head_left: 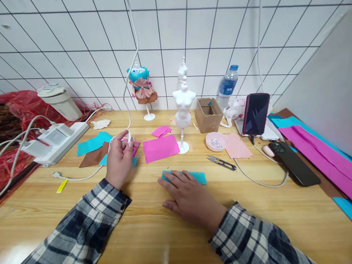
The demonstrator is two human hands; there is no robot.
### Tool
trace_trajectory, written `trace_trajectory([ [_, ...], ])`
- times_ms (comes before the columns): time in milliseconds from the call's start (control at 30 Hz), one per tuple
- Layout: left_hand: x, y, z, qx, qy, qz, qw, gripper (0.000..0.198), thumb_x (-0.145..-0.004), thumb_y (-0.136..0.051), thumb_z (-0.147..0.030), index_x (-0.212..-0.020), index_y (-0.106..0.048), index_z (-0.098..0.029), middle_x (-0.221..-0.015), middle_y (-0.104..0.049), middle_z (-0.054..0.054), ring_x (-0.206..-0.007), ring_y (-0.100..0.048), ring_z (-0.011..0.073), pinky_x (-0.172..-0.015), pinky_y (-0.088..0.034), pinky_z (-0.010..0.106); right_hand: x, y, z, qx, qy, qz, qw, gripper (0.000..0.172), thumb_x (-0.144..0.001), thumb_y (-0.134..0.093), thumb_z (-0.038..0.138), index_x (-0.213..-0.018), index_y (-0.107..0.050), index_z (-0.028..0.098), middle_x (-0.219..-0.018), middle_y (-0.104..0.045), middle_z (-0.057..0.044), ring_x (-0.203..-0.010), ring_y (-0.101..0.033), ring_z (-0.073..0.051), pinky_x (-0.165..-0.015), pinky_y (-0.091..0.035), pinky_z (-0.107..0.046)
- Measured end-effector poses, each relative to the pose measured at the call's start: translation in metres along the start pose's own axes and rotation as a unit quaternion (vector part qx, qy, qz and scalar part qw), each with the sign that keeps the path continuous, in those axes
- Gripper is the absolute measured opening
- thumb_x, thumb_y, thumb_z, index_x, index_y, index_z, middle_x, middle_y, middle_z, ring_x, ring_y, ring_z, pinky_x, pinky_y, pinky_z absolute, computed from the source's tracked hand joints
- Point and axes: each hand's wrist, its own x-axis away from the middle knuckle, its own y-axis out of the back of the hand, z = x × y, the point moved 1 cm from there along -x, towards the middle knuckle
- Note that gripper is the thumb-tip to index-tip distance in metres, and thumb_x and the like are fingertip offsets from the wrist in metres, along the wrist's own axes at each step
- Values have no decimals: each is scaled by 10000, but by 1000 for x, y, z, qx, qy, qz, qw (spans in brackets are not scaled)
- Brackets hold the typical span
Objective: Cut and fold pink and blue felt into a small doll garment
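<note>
My right hand (189, 196) lies flat on the wooden table (248, 219), its fingers spread over a folded teal paper strip (198, 176). My left hand (119, 160) is raised a little to the left, fingers pinched around a white cable (128, 75) that hangs down from above. Just beyond that hand lie pink, teal and brown paper scraps (97, 146). A larger pink paper square (160, 148) lies beside the white mannequin stand (183, 108).
Small snips (221, 163), a pink dish of beads (216, 141), a cardboard box (208, 114), a water bottle (228, 86) and a propped phone (256, 113) stand at the back. Another phone (294, 162) and crepe paper sheets (326, 160) lie right. A white power strip (56, 137) sits left.
</note>
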Motion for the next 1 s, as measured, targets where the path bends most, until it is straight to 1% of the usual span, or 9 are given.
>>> trace_trajectory([
  [67, 8, 0, -14, 81, 6, 0, 997, 393, -930, -496, -376, -1271, -419, -197, -957, -684, 60, -995, -645, 198, -933, -484, 383, 0, 9, -2, -25, 13, -43, 999, 503, -965, -411, 476, -1411, -425, 242, -1474, -450, -65, -1355, -371, -245, -1143, -237, -498],
  [100, 13, 0, -21, 109, 17, 22, 994, 354, -919, -523, -381, -1214, -451, -198, -945, -696, 56, -1006, -648, 201, -955, -473, 388, 0, 14, -3, -45, 12, -78, 996, 453, -970, -417, 438, -1372, -464, 236, -1427, -500, -69, -1317, -415, -228, -1133, -265, -472],
  [200, 29, -5, -37, 162, 73, 151, 972, 242, -905, -547, -401, -1033, -521, -198, -909, -722, 55, -959, -669, 206, -939, -483, 383, 1, 29, -12, -100, -27, -213, 972, 312, -957, -452, 332, -1226, -555, 210, -1209, -638, -82, -1137, -545, -206, -1021, -398, -398],
  [267, 40, -9, -43, 179, 86, 227, 953, 211, -917, -532, -405, -977, -523, -203, -918, -730, 55, -935, -673, 200, -913, -492, 370, 3, 36, -16, -107, -52, -283, 952, 295, -942, -478, 307, -1207, -556, 205, -1130, -659, -88, -1071, -571, -221, -962, -427, -399],
  [333, 50, -15, -46, 192, 80, 281, 937, 197, -930, -515, -405, -973, -498, -213, -905, -734, 47, -885, -678, 186, -864, -506, 353, 5, 40, -18, -106, -55, -311, 943, 333, -934, -497, 305, -1250, -528, 205, -1125, -655, -90, -1060, -573, -230, -950, -425, -406],
  [467, 64, -24, -49, 183, 48, 348, 918, 177, -956, -470, -383, -1011, -451, -217, -817, -721, 25, -764, -668, 158, -750, -516, 308, 7, 40, -13, -132, -38, -310, 941, 403, -921, -530, 312, -1310, -474, 220, -1133, -650, -73, -1036, -575, -221, -917, -436, -390],
  [667, 71, -25, -48, 100, -42, 348, 931, 138, -955, -478, -278, -1081, -447, -232, -876, -709, 7, -799, -680, 134, -745, -516, 262, 6, 33, -5, -165, -32, -311, 935, 223, -871, -625, 309, -1079, -585, 237, -1003, -689, -36, -921, -593, -208, -836, -452, -367],
  [833, 69, -24, -46, -5, -117, 314, 942, 147, -934, -502, -244, -1078, -481, -264, -910, -711, -10, -821, -687, 144, -741, -512, 260, 4, 29, -6, -169, -47, -314, 933, 336, -871, -643, 304, -1193, -570, 240, -1048, -692, -40, -942, -597, -202, -831, -460, -352],
  [1000, 69, -27, -53, -37, -126, 314, 940, 102, -933, -495, -279, -1030, -505, -247, -872, -725, 3, -776, -692, 168, -684, -511, 268, 3, 27, -8, -133, -44, -320, 937, 202, -885, -629, 262, -1086, -642, 250, -983, -721, -19, -892, -614, -191, -809, -454, -338],
])
